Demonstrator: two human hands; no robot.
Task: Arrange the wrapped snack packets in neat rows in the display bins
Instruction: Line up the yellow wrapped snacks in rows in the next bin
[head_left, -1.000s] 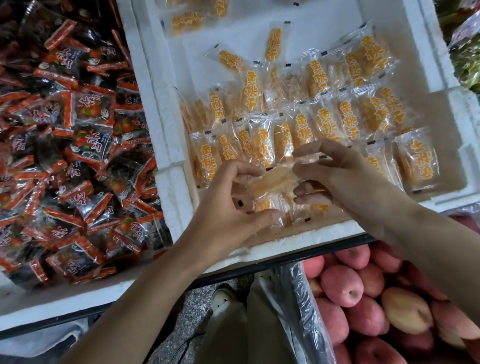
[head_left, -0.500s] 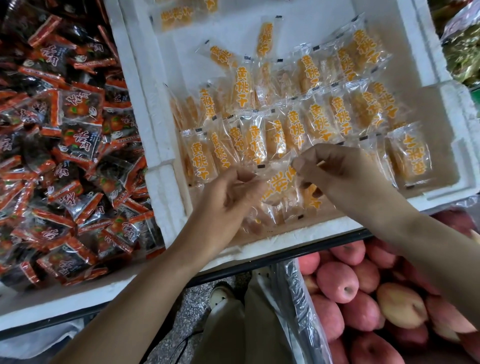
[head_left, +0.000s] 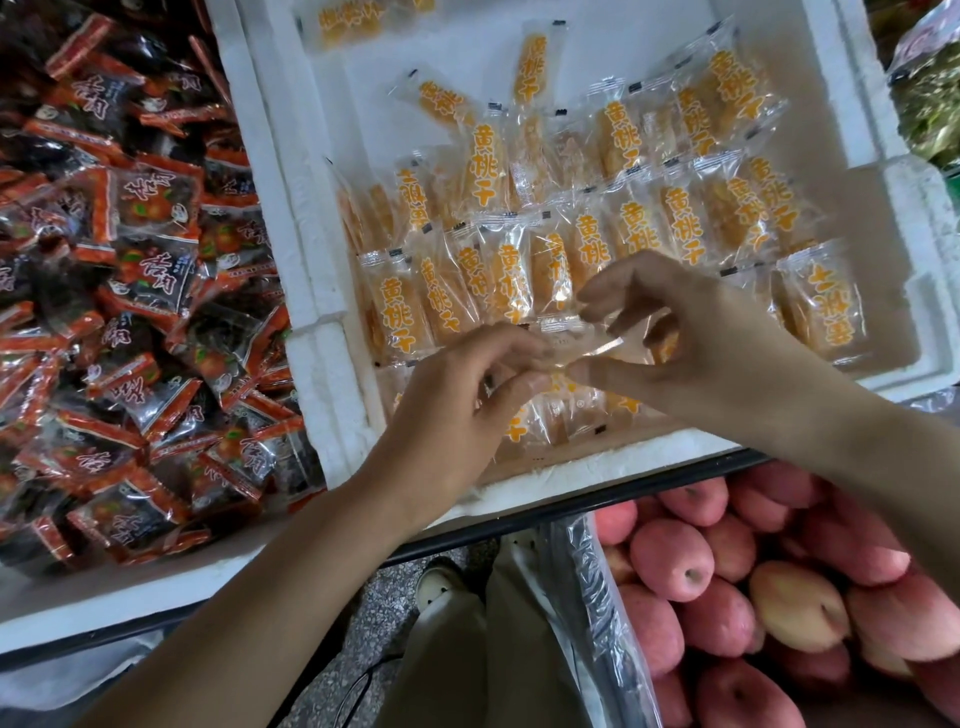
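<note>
1. Head view: one clear-wrapped snack packet (head_left: 582, 345) is pinched at its two ends, left hand (head_left: 457, 410) and right hand (head_left: 696, 343), fingers curled round the film. It is held just above the front of the white foam bin (head_left: 311, 291).
2. The slick film could be lost if either pinch is eased early. The packet would then be dropped crooked onto the loose front packets (head_left: 566, 415).
3. The standing row (head_left: 498, 283) just behind could be toppled if brushed by the right hand's fingers.
</note>
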